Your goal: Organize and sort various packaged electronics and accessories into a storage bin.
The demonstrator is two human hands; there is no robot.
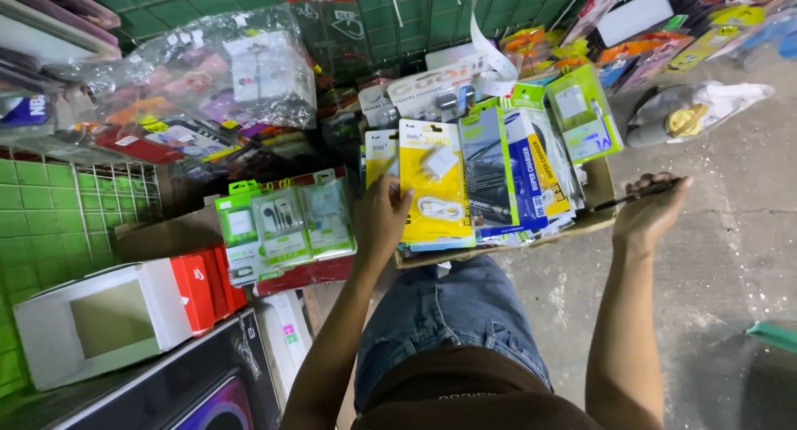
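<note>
Yellow blister pack [435, 185], holding a white charger plug and a coiled white cable: stands upright at the front of a row of carded accessory packs in a flat cardboard tray [599, 199] resting on the person's lap, over blue denim shorts [448, 314].

Left hand [380, 218]: fingers curled against the left edge of the yellow pack, thumb on its face, gripping it.

Right hand [652, 207]: closed over the tray's right edge, pinching a thin dark strip that lies along its top; what the strip is cannot be told.

Blue-and-white charger packs [531, 168]: just beside the yellow pack, to its right, overlapping one another.

Green-trimmed packs [581, 119]: at the tray's far right corner, tilted.

Green earphone packs [282, 222]: three in a row, left of the left hand, lying on a red box.

White box with red end [116, 314]: lower left, on a dark carton.

Clear plastic bag of mixed goods [216, 73]: upper left, against green wire mesh.

Concrete floor [730, 256]: to the right, with a crumpled white bag [697, 114] lying on it.
</note>
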